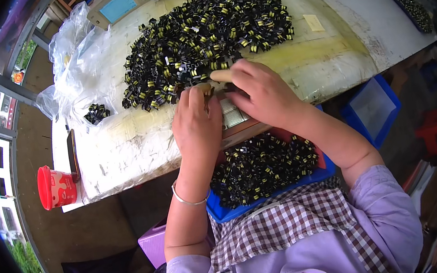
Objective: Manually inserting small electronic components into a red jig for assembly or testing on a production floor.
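L hand [198,120], R hand [263,89] at nearside of parts pile [207,35]; grips hidden, can't tell. Prob. best: wrists steady, ridged block [234,115] clear of pile.

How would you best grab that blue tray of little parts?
Probably by the rim at opposite ends of the blue tray, left hand from the left, right hand from the right: black-and-yellow parts fill its middle, while the table edge and checked apron crowd its far and near sides.
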Tool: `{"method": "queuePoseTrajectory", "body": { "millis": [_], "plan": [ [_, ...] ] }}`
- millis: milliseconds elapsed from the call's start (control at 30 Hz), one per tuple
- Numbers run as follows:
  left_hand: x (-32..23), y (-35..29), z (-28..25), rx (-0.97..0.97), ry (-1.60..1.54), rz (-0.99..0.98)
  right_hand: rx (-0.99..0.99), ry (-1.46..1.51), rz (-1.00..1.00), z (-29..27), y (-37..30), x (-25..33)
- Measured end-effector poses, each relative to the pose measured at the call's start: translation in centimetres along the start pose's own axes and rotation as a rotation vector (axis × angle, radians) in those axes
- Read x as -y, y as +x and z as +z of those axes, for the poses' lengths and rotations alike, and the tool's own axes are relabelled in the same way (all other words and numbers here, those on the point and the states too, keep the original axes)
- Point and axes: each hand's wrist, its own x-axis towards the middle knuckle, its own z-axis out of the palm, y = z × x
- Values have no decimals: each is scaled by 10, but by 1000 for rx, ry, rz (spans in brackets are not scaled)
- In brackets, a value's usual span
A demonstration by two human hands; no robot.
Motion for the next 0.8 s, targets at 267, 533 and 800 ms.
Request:
{"method": "queuePoseTrajectory", "body": {
  "millis": [267, 533, 800],
  "plan": [
    [10, 4, -5, 76, -170, 167, 36, 209, 198, -21, -18, -8],
    [15, 3, -7, 82, -180, 211, 212, 106, 61, -26, -5, 2],
    [6, -6, -3, 100, -173, 165, 114, 100, 84, -16, -17, 1]
  ]
}}
